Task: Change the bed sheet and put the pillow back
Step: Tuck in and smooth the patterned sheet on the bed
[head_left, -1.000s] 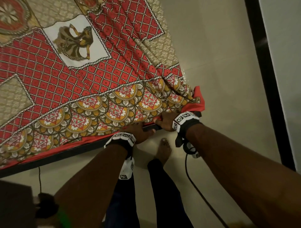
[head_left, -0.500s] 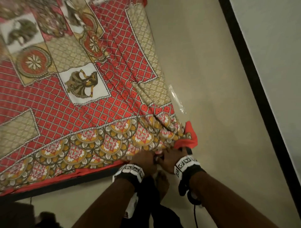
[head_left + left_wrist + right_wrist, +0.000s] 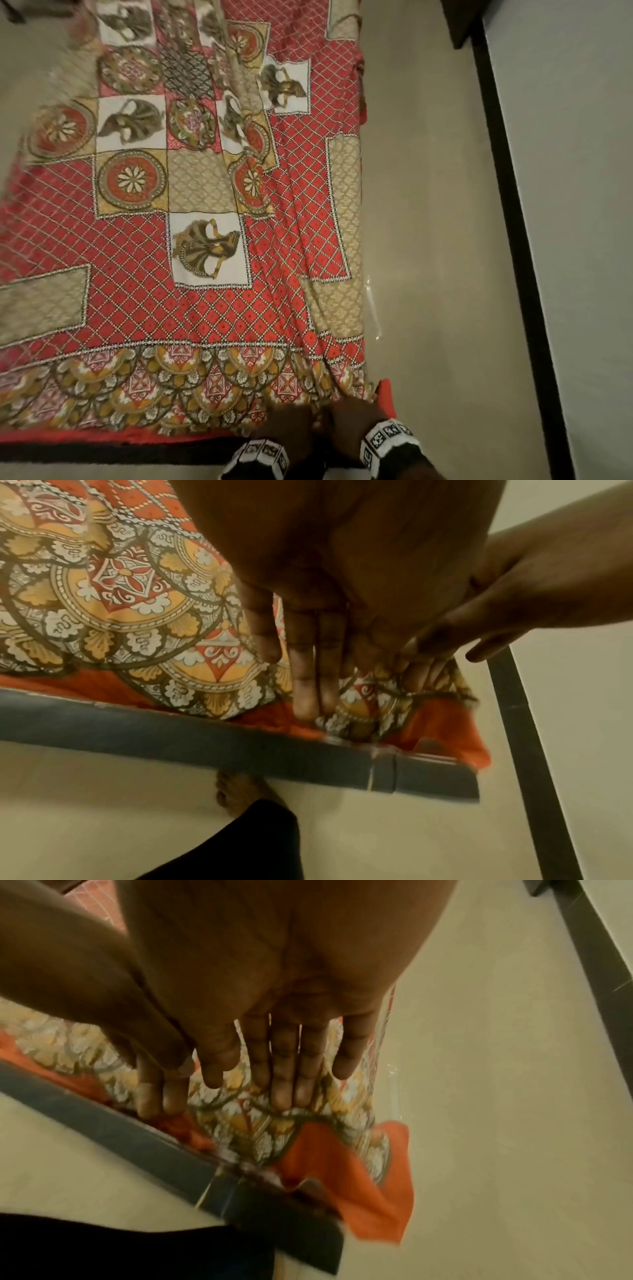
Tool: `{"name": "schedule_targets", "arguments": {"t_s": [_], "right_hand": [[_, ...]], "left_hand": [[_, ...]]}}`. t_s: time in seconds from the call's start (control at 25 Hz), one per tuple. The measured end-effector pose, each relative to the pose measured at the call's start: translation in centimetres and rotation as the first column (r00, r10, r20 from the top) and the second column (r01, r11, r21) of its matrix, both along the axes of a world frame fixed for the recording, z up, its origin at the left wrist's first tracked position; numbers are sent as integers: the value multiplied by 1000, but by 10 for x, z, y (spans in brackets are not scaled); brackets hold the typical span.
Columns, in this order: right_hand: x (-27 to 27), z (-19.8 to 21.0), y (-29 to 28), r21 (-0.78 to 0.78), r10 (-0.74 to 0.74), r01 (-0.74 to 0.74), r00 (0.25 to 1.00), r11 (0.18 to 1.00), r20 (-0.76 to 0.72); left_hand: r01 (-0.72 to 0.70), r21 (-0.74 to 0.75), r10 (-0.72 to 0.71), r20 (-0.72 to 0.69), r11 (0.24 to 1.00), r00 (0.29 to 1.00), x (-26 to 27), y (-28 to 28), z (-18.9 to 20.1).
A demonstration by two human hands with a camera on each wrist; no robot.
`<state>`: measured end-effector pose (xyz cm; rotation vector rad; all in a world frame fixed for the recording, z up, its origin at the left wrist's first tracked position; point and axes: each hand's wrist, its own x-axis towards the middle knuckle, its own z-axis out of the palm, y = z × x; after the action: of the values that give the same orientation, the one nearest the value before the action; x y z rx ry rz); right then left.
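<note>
Two hands work at the bed's near right corner. The left hand (image 3: 294,423) lies flat, fingers (image 3: 304,669) straight and close together, pressing the sheet (image 3: 191,308) down at the near edge. The right hand (image 3: 356,416) sits just beside it, touching it, palm down with fingers (image 3: 287,1069) straight, also pressing the sheet; neither hand grips anything. Each wrist carries one band (image 3: 387,437) with black-and-white markers, two in all.

One sheet is in view. It covers the bed from the near edge to the far end and runs along the right edge. At the near right corner its plain orange hem (image 3: 342,1172) bunches and hangs loose over the dark frame (image 3: 171,739). The near border is a row of scalloped medallions in yellow, white and red. Beyond that comes a red diamond lattice with beige panels, then white squares with figures and round flower medallions. Long creases run from the near right corner towards the far end.

One bare foot (image 3: 240,791) stands on the floor (image 3: 438,240) below the frame. To the right, one dark strip (image 3: 507,205) borders the wall.
</note>
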<state>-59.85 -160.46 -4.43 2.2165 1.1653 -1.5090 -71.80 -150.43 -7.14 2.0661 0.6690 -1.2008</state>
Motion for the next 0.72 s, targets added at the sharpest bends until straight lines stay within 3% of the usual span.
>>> {"name": "schedule_targets", "arguments": {"t_s": [0.04, 0.08, 0.12, 0.36, 0.56, 0.72], "right_hand": [[32, 9, 23, -7, 28, -28, 999, 1000, -28], [37, 6, 28, -14, 21, -22, 999, 1000, -29], [80, 10, 59, 3, 87, -87, 996, 996, 34], [191, 2, 138, 96, 258, -271, 957, 958, 130], [309, -7, 201, 166, 443, -469, 880, 867, 173], [407, -9, 247, 179, 515, -565, 817, 806, 261]], "left_hand": [[-131, -15, 131, 53, 991, 990, 20, 12, 2], [-143, -1, 143, 50, 990, 988, 23, 17, 10], [-229, 38, 223, 118, 973, 968, 56, 34, 10], [-424, 160, 363, 305, 892, 880, 138, 86, 14], [-544, 227, 465, 322, 808, 825, 234, 132, 8], [-617, 193, 544, 326, 763, 773, 311, 172, -1]]}}
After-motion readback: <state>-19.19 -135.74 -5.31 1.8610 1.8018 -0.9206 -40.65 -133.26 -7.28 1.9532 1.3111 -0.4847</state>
